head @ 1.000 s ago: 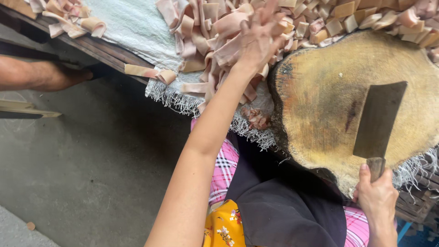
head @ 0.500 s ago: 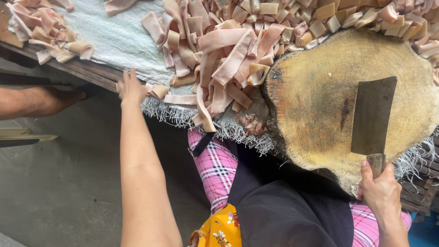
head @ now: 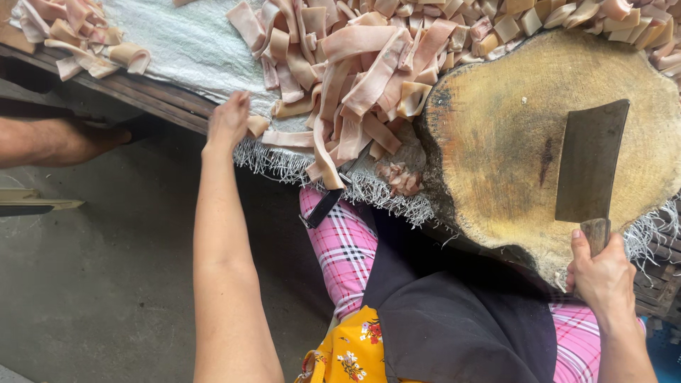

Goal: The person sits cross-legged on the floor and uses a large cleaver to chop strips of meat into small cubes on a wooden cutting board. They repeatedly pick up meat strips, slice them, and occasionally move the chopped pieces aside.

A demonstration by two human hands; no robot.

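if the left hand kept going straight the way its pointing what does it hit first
Most likely the small pale strip right at the left hand's fingertips, on the woven sheet's fringed edge; it may already be touching it.

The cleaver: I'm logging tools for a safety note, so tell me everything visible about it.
The cleaver has a broad rectangular blade of dull, dark grey metal, stained in patches. It lies flat on the round wooden chopping block, blade pointing away from the person. Its short handle reaches the block's near edge, where the right hand grips it. No meat touches the blade.
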